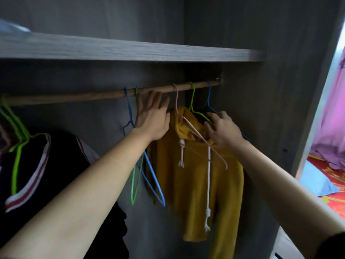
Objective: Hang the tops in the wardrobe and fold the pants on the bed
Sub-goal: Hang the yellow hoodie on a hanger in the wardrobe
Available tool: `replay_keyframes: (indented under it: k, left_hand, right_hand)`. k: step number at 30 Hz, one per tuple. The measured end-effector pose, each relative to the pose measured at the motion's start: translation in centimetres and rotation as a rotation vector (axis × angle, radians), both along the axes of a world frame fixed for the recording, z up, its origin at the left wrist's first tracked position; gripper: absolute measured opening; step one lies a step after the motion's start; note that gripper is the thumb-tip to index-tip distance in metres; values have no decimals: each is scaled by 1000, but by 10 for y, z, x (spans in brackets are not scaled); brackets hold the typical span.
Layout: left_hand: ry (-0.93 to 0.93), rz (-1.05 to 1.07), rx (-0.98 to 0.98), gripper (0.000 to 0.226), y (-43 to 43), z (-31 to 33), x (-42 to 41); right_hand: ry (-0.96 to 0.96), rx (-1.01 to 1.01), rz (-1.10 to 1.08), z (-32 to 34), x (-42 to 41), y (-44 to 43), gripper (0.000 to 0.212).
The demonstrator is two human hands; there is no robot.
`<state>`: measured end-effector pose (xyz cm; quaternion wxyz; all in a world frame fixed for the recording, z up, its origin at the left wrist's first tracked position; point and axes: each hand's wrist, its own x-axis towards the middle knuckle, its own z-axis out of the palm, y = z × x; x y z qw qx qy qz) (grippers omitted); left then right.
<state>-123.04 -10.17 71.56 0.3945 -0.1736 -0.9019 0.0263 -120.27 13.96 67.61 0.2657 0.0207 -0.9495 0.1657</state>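
A mustard-yellow hoodie [192, 184] with white drawstrings hangs from the wooden rail [93, 95] inside the wardrobe, a pink hanger [201, 139] lying across its front. My left hand [153, 118] reaches up with straight fingers beside the hoodie's hood, just under the rail. My right hand [222, 128] has its fingers bent over the hoodie's right shoulder, at a light green hanger [196, 111]; whether it grips the hanger or the cloth is unclear. At the left hangs a dark top [46, 165] with red and white trim.
Empty blue [153, 174] and green [135, 176] hangers dangle left of the hoodie. A grey shelf [130, 51] runs above the rail. Past the wardrobe's right wall [280, 109], a bed with red patterned cover [332, 176], a blue pillow and pink cloth shows.
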Motion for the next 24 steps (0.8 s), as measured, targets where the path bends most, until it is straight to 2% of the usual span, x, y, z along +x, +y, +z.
replay_keyframes:
  k: [5, 9, 12, 17, 24]
  left_hand:
    - [-72, -90, 98, 58, -9, -28, 46]
    - [0, -209, 61, 63, -9, -48, 87]
    - [-44, -327, 105, 64, 6, -70, 125]
    - [-140, -430, 91, 67, 36, -114, 186]
    - [-287, -616, 95, 70, 87, -194, 285]
  right_hand:
    - [136, 44, -156, -22, 60, -5, 55]
    - [187, 70, -245, -47, 119, -6, 57]
    - [226, 162, -351, -77, 178, 0, 61]
    - [183, 277, -488, -124, 268, 20, 64]
    - [-27, 201, -649, -205, 418, 31, 75]
